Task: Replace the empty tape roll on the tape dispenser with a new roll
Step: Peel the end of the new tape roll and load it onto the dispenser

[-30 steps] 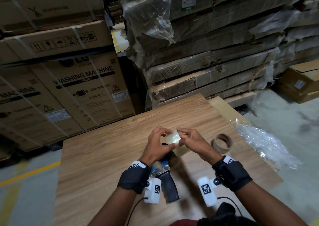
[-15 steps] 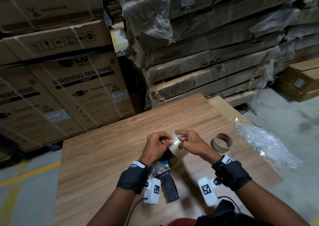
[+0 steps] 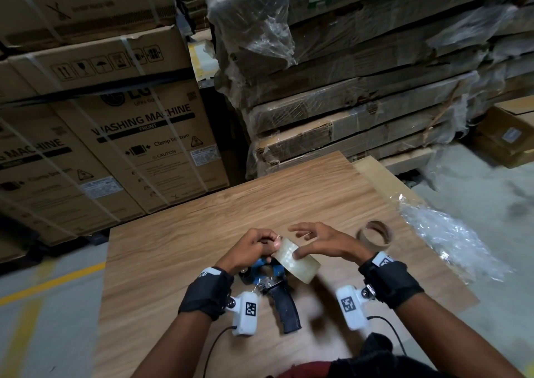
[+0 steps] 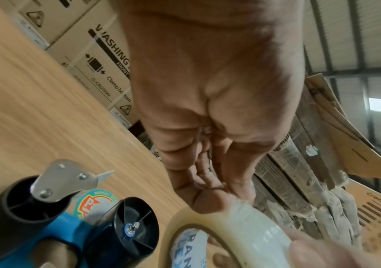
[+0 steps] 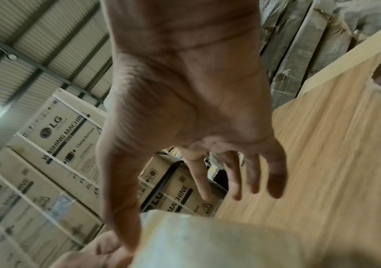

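Between the left hand [image 3: 253, 246]'s curled fingers [image 4: 204, 176] sits the rim of the new roll [image 3: 297, 260], pinched; the right hand [image 3: 323, 242] is spread, its thumb steadying the glossy clear band. Just beneath lies the blue dispenser [image 3: 270, 276], its black ribbed hub [image 4: 132, 230] bare. Best square the printed core over that hub before pushing. Beyond the right fingers, the brown cardboard ring [image 3: 375, 233] stands on the wood-grain desk [image 3: 173, 262].
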Motion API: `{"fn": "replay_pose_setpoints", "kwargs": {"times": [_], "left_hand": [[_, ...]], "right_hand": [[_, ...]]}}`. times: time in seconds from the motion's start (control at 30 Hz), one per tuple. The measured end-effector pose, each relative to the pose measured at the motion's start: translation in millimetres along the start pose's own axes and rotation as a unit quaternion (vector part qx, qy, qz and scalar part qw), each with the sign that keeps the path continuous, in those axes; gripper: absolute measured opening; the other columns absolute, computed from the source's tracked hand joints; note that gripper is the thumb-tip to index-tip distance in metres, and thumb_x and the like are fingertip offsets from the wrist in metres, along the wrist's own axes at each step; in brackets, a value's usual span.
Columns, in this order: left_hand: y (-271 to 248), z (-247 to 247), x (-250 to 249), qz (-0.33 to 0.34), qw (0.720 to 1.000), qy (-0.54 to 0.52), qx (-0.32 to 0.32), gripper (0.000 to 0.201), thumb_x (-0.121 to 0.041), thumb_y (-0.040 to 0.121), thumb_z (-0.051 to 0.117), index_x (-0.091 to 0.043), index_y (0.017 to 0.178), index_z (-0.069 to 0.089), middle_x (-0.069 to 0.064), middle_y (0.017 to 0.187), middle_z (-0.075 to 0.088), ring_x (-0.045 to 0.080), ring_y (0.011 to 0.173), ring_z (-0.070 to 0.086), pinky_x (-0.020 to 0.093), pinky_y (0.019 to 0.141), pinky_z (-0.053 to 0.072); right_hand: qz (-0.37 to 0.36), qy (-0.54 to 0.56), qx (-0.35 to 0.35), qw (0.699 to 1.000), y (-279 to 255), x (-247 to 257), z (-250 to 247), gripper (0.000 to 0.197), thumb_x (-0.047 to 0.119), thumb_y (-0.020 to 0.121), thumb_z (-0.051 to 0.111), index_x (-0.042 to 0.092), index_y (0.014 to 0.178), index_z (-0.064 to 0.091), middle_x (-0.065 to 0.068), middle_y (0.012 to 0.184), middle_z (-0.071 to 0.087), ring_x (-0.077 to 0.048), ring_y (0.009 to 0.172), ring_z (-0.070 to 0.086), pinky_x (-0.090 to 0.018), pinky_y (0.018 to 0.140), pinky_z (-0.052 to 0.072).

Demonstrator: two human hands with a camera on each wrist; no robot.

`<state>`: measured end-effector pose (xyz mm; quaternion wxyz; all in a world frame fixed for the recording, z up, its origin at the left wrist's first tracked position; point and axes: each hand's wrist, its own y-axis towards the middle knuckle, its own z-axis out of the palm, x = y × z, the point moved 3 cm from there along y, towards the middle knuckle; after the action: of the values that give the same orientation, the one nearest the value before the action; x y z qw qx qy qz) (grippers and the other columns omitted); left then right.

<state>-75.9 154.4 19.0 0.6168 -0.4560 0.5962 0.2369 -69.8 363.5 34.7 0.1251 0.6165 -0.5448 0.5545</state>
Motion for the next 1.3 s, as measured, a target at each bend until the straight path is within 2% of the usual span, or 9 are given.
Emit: {"fn": "replay_pose_setpoints", "kwargs": {"times": [0.2,0.33,0.43,0.6,0.7,0.9,1.0,1.2,1.3], "left_hand": [[-10,-7,5,-0.024,0.998,-0.054,0.002,0.008,-0.002,0.095,0.06,-0.003,0.089,0.065,0.002,0.07,0.059,0.011,0.062,0.054,0.02,0.059,0.049],[-16,-18,16,-0.056,0.994,-0.091,0.005,0.016,-0.003,0.094,0.06,-0.012,0.084,0.067,-0.002,0.066,0.06,0.008,0.059,0.055,0.019,0.059,0.05],[-17,-28,19,-0.027,0.997,-0.003,-0.069,0.012,0.001,0.092,0.064,-0.009,0.088,0.069,-0.004,0.07,0.065,0.005,0.063,0.059,0.019,0.062,0.049],[-15,-39,33,0.002,0.982,0.082,-0.172,0.007,-0.013,0.079,0.069,-0.018,0.08,0.073,0.0,0.074,0.071,0.011,0.064,0.06,0.024,0.062,0.05],[-11,-44,45,-0.026,0.97,0.119,-0.21,0.022,-0.002,0.082,0.063,-0.022,0.082,0.073,0.003,0.075,0.071,0.015,0.064,0.061,0.031,0.066,0.053],[-5,-47,48,-0.024,0.959,0.134,-0.25,0.044,0.01,0.076,0.046,-0.018,0.1,0.071,0.005,0.097,0.072,0.017,0.09,0.066,0.021,0.079,0.052],[0,-40,47,-0.04,0.967,0.128,-0.218,0.043,0.002,0.08,0.057,-0.019,0.116,0.067,0.006,0.111,0.068,0.015,0.095,0.065,0.013,0.079,0.051],[8,-26,46,-0.047,0.968,0.186,-0.165,0.077,-0.028,0.071,0.085,-0.02,0.14,0.052,-0.002,0.125,0.06,0.017,0.107,0.062,0.034,0.098,0.051],[10,-24,47,-0.051,0.962,0.202,-0.175,0.085,-0.029,0.065,0.09,-0.018,0.14,0.053,-0.004,0.123,0.059,0.018,0.112,0.061,0.034,0.1,0.05]], "right_hand": [[0.005,0.035,0.103,0.994,0,-1,7,0.044,0.031,0.084,0.081,0.033,0.126,0.069,-0.002,0.125,0.073,-0.012,0.111,0.066,-0.031,0.087,0.052],[-0.046,-0.03,0.073,0.996,16,9,3,0.072,0.024,0.067,0.094,0.025,0.133,0.067,0.01,0.141,0.063,0.0,0.121,0.06,-0.018,0.104,0.045],[-0.07,-0.151,0.029,0.986,35,19,-1,0.103,0.03,0.062,0.097,0.014,0.151,0.048,0.006,0.154,0.05,-0.008,0.138,0.048,-0.017,0.112,0.033],[-0.099,-0.248,-0.004,0.964,68,26,4,0.108,0.029,0.058,0.098,0.015,0.151,0.046,-0.004,0.154,0.051,-0.023,0.139,0.048,-0.027,0.114,0.036],[-0.112,-0.278,0.001,0.954,81,28,14,0.108,0.031,0.057,0.097,0.014,0.151,0.045,-0.005,0.15,0.052,-0.026,0.135,0.05,-0.034,0.113,0.039],[-0.14,-0.302,0.015,0.943,93,22,36,0.108,0.031,0.055,0.097,0.009,0.148,0.047,-0.009,0.146,0.054,-0.029,0.131,0.052,-0.033,0.11,0.041],[-0.138,-0.302,0.016,0.943,97,16,42,0.105,0.031,0.052,0.096,0.007,0.144,0.05,-0.009,0.135,0.058,-0.03,0.121,0.056,-0.033,0.103,0.043],[-0.108,-0.284,0.002,0.953,95,5,31,0.116,0.037,0.057,0.097,0.01,0.154,0.039,-0.012,0.156,0.042,-0.03,0.143,0.041,-0.03,0.116,0.031],[-0.079,-0.292,-0.019,0.953,96,1,17,0.106,0.043,0.053,0.097,0.015,0.145,0.053,-0.011,0.141,0.054,-0.029,0.131,0.052,-0.026,0.104,0.039]]}}
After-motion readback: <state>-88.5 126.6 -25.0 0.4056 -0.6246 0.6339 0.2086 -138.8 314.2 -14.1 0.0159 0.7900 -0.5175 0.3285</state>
